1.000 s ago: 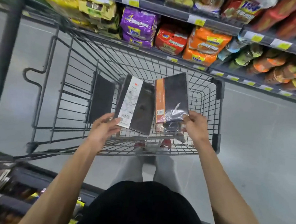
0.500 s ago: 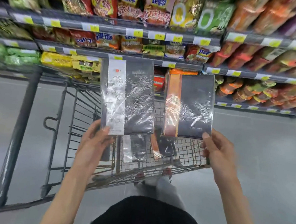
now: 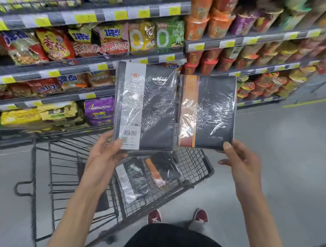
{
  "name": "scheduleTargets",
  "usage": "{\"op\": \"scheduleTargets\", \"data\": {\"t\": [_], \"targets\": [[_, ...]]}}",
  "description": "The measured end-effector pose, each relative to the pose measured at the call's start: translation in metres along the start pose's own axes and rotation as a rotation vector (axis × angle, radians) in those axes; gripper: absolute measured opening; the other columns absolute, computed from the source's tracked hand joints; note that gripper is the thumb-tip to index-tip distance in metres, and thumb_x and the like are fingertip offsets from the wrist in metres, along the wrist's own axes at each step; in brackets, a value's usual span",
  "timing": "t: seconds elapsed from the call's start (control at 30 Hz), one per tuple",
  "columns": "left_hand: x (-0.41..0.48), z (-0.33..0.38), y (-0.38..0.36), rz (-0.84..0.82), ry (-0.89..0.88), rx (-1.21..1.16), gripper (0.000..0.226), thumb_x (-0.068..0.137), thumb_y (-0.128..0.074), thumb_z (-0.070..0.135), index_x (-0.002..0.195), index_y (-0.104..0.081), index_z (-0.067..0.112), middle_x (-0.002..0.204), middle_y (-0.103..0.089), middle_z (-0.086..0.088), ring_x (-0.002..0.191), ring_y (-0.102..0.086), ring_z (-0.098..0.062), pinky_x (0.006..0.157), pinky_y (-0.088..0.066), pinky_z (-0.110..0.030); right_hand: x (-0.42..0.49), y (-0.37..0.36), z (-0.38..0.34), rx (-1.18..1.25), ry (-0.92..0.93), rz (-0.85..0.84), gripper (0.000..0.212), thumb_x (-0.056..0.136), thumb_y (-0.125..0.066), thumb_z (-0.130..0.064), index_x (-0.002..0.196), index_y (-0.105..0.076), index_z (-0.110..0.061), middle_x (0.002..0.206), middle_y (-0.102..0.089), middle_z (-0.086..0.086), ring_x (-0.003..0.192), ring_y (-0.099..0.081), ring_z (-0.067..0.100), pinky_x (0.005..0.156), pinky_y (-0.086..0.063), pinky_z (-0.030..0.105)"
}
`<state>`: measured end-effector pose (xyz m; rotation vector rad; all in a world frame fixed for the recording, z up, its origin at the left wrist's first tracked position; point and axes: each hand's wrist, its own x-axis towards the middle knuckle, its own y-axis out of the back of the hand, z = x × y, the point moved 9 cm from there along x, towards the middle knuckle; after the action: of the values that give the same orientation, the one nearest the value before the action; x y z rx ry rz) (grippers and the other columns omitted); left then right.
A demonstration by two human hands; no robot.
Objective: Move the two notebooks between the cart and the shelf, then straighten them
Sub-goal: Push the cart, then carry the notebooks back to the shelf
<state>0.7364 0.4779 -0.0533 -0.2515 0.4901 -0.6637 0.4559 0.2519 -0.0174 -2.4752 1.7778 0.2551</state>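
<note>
We record two shrink-wrapped black notebooks held upright, side by side, above the cart [image 3: 204,163] and in front of the shelf [image 3: 79,71]. The white-band notebook [image 3: 145,106] carries a pale strip down its left side with a barcode near the bottom and the word "notebook" on the cover; our left hand [image 3: 103,157] holds it by the lower left corner, grip clamped, thumb on the front near the barcode and fingers behind. The orange-band notebook [image 3: 207,111] has an orange strip down its left side; our right hand [image 3: 242,162] holds it at the lower right corner, grip clamped, thumb tip pressed on the front. The two notebooks sit just beside each other, inner edges nearly touching, tops roughly level. In the wire cart below lie two more wrapped notebooks [image 3: 147,175], one with a white band, one with an orange band, flat on the basket floor. The shelf behind holds bagged snacks [image 3: 54,43] to the left and stacked cup noodles [image 3: 217,23] to the right, with yellow price tags along the rails. Red shoes [image 3: 201,216] show on the grey floor beneath.
</note>
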Motion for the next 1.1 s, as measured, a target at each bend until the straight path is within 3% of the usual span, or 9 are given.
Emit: {"op": "scheduleTargets", "data": {"t": [0.1, 0.23, 0.4, 0.53, 0.63, 0.77, 0.83, 0.93, 1.1], "targets": [[0.014, -0.008, -0.032, -0.058, 0.012, 0.056, 0.086, 0.045, -0.098, 0.045, 0.119, -0.063, 0.016, 0.111, -0.065, -0.01, 0.086, -0.067, -0.014, 0.07, -0.057, -0.023, 0.001, 0.033, -0.001, 0.062, 0.003, 0.07, 0.019, 0.096, -0.06, -0.008, 0.101, -0.072, -0.022, 0.09, -0.077, -0.004, 0.089, -0.071, 0.022, 0.06, -0.056, 0.022], [0.029, -0.026, -0.088, -0.117, 0.048, 0.121, 0.077, 0.046, -0.097, 0.047, 0.114, -0.069, 0.024, 0.117, -0.065, -0.011, 0.096, -0.065, -0.016, 0.077, -0.056, -0.03, 0.012, 0.089, 0.003, 0.089, -0.01, 0.187, 0.018, 0.097, -0.059, -0.007, 0.112, -0.069, -0.006, 0.102, -0.072, 0.017, 0.092, -0.069, 0.031, 0.062, -0.057, 0.022], [0.04, -0.049, -0.179, -0.243, 0.062, 0.167, 0.089, 0.048, -0.096, 0.048, 0.122, -0.061, 0.013, 0.108, -0.074, -0.004, 0.091, -0.069, -0.013, 0.073, -0.059, -0.025, 0.023, 0.172, 0.002, 0.074, 0.024, 0.31, 0.022, 0.097, -0.059, -0.007, 0.115, -0.068, 0.002, 0.097, -0.07, 0.016, 0.089, -0.069, 0.025, 0.063, -0.058, 0.023], [0.043, -0.083, -0.249, -0.313, 0.11, 0.148, 0.025, 0.084, -0.066, 0.011, 0.109, -0.061, 0.013, 0.096, -0.076, 0.001, 0.082, -0.069, -0.01, 0.067, -0.058, -0.021, 0.028, 0.24, 0.006, 0.084, 0.033, 0.378, 0.022, 0.098, -0.057, -0.007, 0.116, -0.068, 0.001, 0.099, -0.072, 0.015, 0.086, -0.073, 0.017, 0.064, -0.058, 0.022], [0.043, -0.111, -0.297, -0.333, 0.145, 0.16, 0.03, 0.084, -0.061, 0.008, 0.114, -0.06, 0.012, 0.098, -0.071, -0.001, 0.081, -0.064, -0.01, 0.065, -0.057, -0.02, 0.03, 0.29, 0.009, 0.086, 0.046, 0.42, 0.02, 0.099, -0.056, -0.008, 0.113, -0.068, -0.001, 0.107, -0.07, 0.024, 0.094, -0.072, 0.026, 0.064, -0.058, 0.024], [0.04, -0.149, -0.367, -0.385, 0.19, 0.22, 0.019, 0.094, -0.053, -0.001, 0.103, -0.061, 0.014, 0.078, -0.069, 0.007, 0.066, -0.062, -0.004, 0.059, -0.056, -0.018, 0.026, 0.355, 0.016, 0.088, 0.037, 0.507, 0.023, 0.099, -0.055, -0.009, 0.116, -0.067, 0.0, 0.108, -0.072, 0.019, 0.098, -0.072, 0.029, 0.065, -0.058, 0.024], [0.037, -0.166, -0.401, -0.426, 0.204, 0.265, 0.02, 0.095, -0.052, -0.002, 0.098, -0.06, 0.015, 0.07, -0.068, 0.01, 0.06, -0.062, -0.001, 0.058, -0.056, -0.017, 0.021, 0.381, 0.017, 0.092, 0.034, 0.554, 0.022, 0.099, -0.055, -0.006, 0.116, -0.067, 0.0, 0.098, -0.076, 0.007, 0.091, -0.073, 0.021, 0.064, -0.059, 0.023], [0.03, -0.191, -0.449, -0.483, 0.239, 0.304, 0.019, 0.096, -0.054, 0.001, 0.098, -0.061, 0.018, 0.072, -0.069, 0.012, 0.06, -0.063, 0.0, 0.062, -0.057, -0.017, 0.013, 0.419, 0.017, 0.108, 0.031, 0.634, 0.019, 0.099, -0.054, -0.003, 0.105, -0.069, -0.012, 0.084, -0.076, -0.012, 0.08, -0.073, 0.009, 0.061, -0.058, 0.021], [0.032, -0.224, -0.513, -0.601, 0.302, 0.341, 0.021, 0.089, -0.062, 0.011, 0.108, -0.062, 0.017, 0.086, -0.068, 0.008, 0.067, -0.064, -0.001, 0.066, -0.056, -0.018, 0.004, 0.468, 0.025, 0.128, 0.016, 0.761, 0.017, 0.099, -0.054, -0.005, 0.107, -0.068, -0.008, 0.087, -0.076, -0.009, 0.084, -0.073, 0.013, 0.063, -0.059, 0.022]]}}
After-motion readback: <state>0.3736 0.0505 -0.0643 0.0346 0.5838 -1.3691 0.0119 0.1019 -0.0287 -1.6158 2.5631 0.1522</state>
